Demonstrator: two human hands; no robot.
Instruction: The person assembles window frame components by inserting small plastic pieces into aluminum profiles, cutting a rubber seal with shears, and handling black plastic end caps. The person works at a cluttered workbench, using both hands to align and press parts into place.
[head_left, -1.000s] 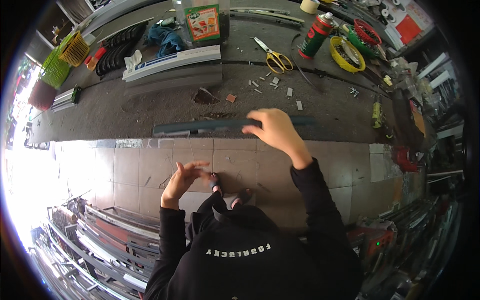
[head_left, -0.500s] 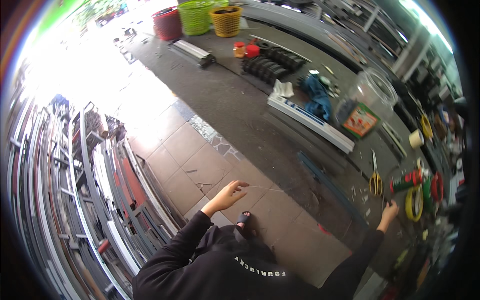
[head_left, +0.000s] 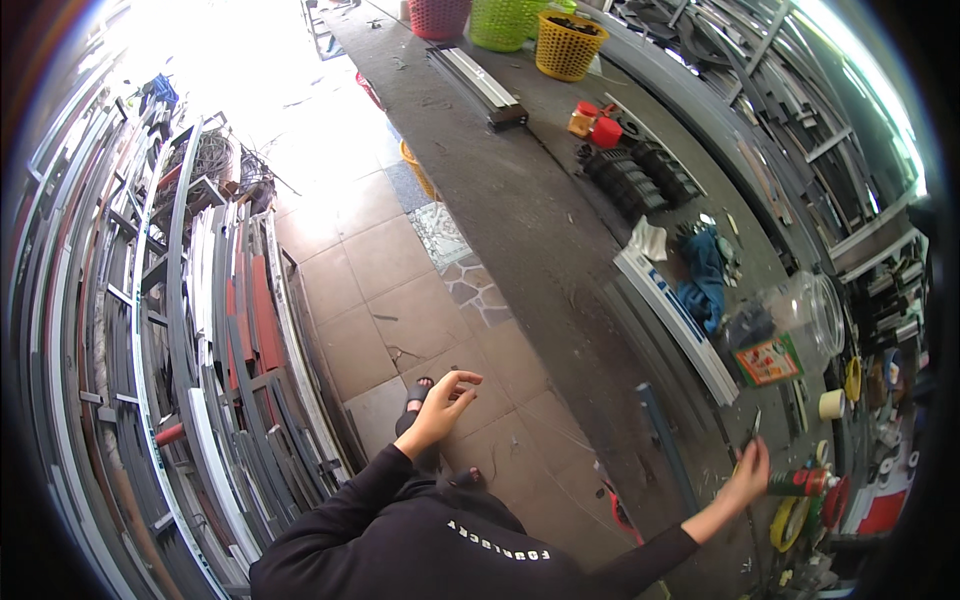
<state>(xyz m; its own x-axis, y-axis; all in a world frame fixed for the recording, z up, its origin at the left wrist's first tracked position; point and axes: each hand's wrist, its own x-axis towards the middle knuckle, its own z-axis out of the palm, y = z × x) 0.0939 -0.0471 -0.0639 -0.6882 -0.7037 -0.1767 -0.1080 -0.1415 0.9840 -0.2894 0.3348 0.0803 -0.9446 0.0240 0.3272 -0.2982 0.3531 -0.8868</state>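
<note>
My left hand [head_left: 440, 408] is raised over the tiled floor, fingers bent and closed toward the thumb. A thin pale strand [head_left: 555, 428] runs faintly from near its fingertips toward the bench; the pinch itself is small and hard to see. Over at the right of the workbench, my right hand [head_left: 745, 478] is closed on a pair of scissors [head_left: 757, 422]. Their metal blades point away from me above the fingers, and most of the yellow handles are covered. Just right of that hand lies a dark green and red can [head_left: 797, 482], with a yellow tape roll [head_left: 789, 524] below it.
On the dark workbench [head_left: 500, 200] are white profiles [head_left: 677, 325], a clear plastic jar [head_left: 810, 320], a blue cloth [head_left: 703, 280], black ribbed parts [head_left: 622, 180] and a yellow basket [head_left: 568, 48]. Metal bars [head_left: 240, 330] crowd racks on my left.
My right hand has moved onto the scissors and closed on them. The view has turned, so the bench sits further right and lower. My left hand stays raised over the floor.
</note>
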